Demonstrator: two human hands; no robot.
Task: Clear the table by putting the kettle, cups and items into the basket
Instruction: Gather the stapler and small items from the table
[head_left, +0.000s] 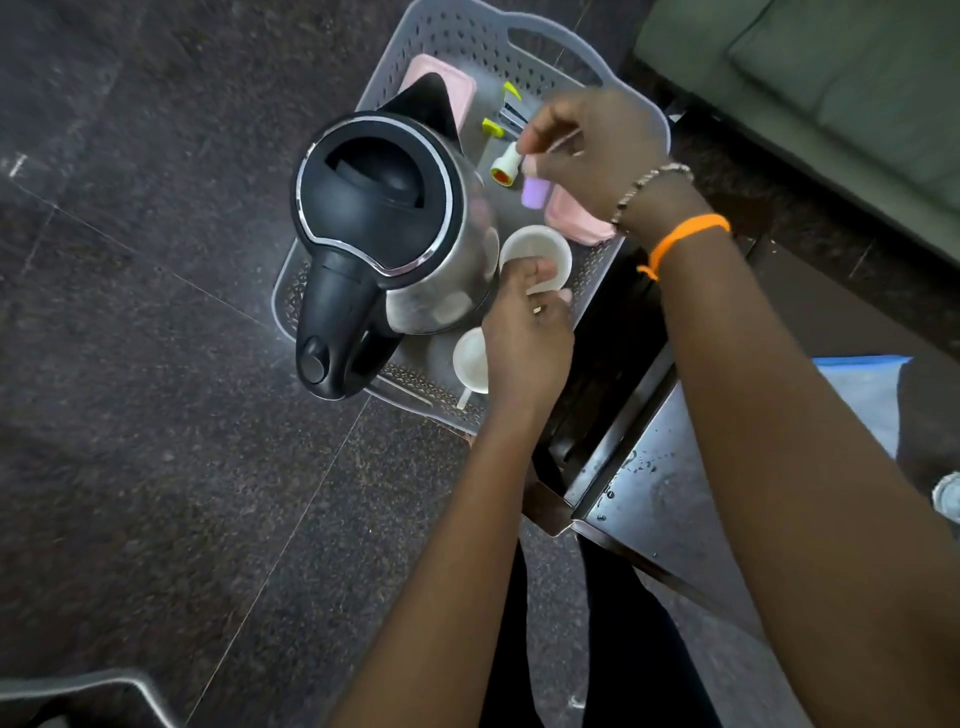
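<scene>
We grip a white cup (537, 253) with our left hand (527, 338), fingers curled on its rim, seating it beside the kettle (384, 234) in the basket (582, 62), while our right hand (597, 150) pinches a thin stick above it.

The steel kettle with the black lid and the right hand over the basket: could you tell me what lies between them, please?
In the head view, between the steel kettle and the right hand lie a small white tube with a yellow-and-orange end and a lilac cylinder, both in the grey perforated basket.
</scene>
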